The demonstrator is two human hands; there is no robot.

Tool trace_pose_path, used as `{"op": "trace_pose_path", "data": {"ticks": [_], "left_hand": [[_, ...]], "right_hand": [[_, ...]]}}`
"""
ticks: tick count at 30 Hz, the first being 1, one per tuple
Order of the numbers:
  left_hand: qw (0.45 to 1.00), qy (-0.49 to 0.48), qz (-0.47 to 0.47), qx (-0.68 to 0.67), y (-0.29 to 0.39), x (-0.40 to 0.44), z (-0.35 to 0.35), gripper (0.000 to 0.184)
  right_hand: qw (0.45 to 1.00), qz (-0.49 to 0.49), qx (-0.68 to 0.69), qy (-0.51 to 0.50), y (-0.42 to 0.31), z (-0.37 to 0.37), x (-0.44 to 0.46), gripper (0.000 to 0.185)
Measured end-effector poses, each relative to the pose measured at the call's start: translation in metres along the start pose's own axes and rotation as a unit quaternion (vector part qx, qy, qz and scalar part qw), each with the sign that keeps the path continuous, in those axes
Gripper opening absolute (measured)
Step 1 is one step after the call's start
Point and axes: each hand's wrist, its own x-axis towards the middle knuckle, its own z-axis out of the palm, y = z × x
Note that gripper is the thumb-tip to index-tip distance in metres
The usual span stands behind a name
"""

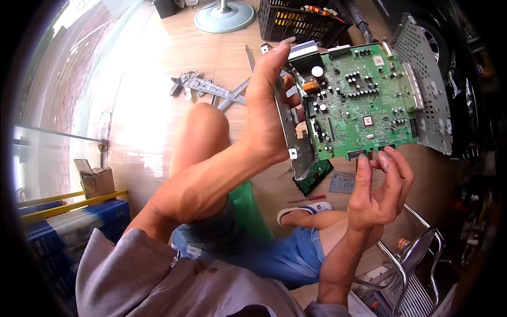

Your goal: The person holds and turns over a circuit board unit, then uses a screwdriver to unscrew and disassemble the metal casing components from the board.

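Note:
A green circuit board (346, 113) with capacitors, a coil and connectors sits in an opened metal chassis (425, 84), raised in front of me and tilted. My left hand (266, 103) is closed around the chassis's left side wall, thumb on top and fingers behind it. At the board's lower edge, the thumb and fingertips of my right hand (377, 193) pinch beside a dark connector (358, 155). Whether they grip a small part there is hidden. Beneath the chassis lie a second small circuit board (313, 177), a grey perforated plate (342, 182) and a red-handled screwdriver (311, 199).
On the floor ahead lies a metal scissor-type mechanism (203, 86). A round stand base (224, 17) and a black crate (296, 22) stand farther off. At right is a metal-framed chair (417, 264); at left, a cardboard box (96, 178) by blue packages (79, 222).

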Motion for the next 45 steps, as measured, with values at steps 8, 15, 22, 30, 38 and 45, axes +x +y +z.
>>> {"op": "trace_pose_path", "data": {"ticks": [8,15,22,30,38,45], "left_hand": [[0.998,-0.035,-0.017,-0.058,0.000,0.004,-0.002,0.043],[0.972,-0.166,-0.035,-0.161,0.001,0.007,-0.013,0.043],[0.978,-0.145,-0.019,-0.149,0.003,0.008,-0.013,0.043],[0.999,-0.009,0.028,-0.019,-0.001,0.004,0.000,0.047],[0.999,-0.035,0.033,-0.021,0.001,0.005,-0.006,0.046],[0.998,-0.037,0.038,-0.025,0.003,0.004,-0.005,0.046]], "right_hand": [[0.997,0.038,0.052,0.045,0.004,0.006,-0.007,0.051],[0.955,0.201,0.167,0.138,-0.007,0.018,-0.003,0.069],[0.810,0.351,0.470,0.009,0.005,0.024,-0.012,0.061],[0.794,0.380,0.473,-0.037,0.000,0.030,-0.010,0.055],[0.783,0.390,0.483,-0.036,-0.014,0.037,-0.008,0.054],[0.781,0.407,0.471,-0.039,-0.016,0.039,-0.008,0.052]]}}
